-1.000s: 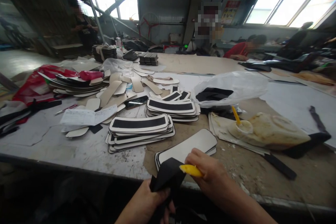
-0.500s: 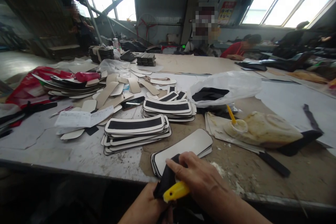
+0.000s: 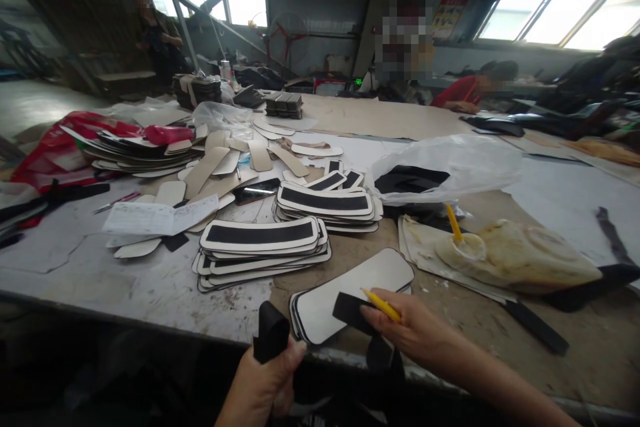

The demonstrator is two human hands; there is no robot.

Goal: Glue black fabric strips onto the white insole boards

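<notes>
My left hand (image 3: 263,380), in front of the table edge, is closed round a folded black fabric strip (image 3: 271,332) that sticks up above the thumb. In my right hand (image 3: 413,328) are a yellow plastic stick (image 3: 384,307) and the end of a second black strip (image 3: 349,311). This strip lies over the top white panel (image 3: 363,280) of a small stack with black edges. Some dark material hangs below the right hand; whether it belongs to the same strip I cannot tell.
Finished-looking white panels with black strips (image 3: 260,233) form two piles left of centre. A glue-stained container (image 3: 535,257) with another yellow stick (image 3: 454,223) stands at right. Behind are a clear plastic bag (image 3: 475,167), a phone (image 3: 257,191) and an open booklet (image 3: 163,219).
My hands have moved apart, the left now holding a folded strip by itself. My right hand has shifted right with the yellow stick, its pointed end now showing, and a black strip over the panel.
</notes>
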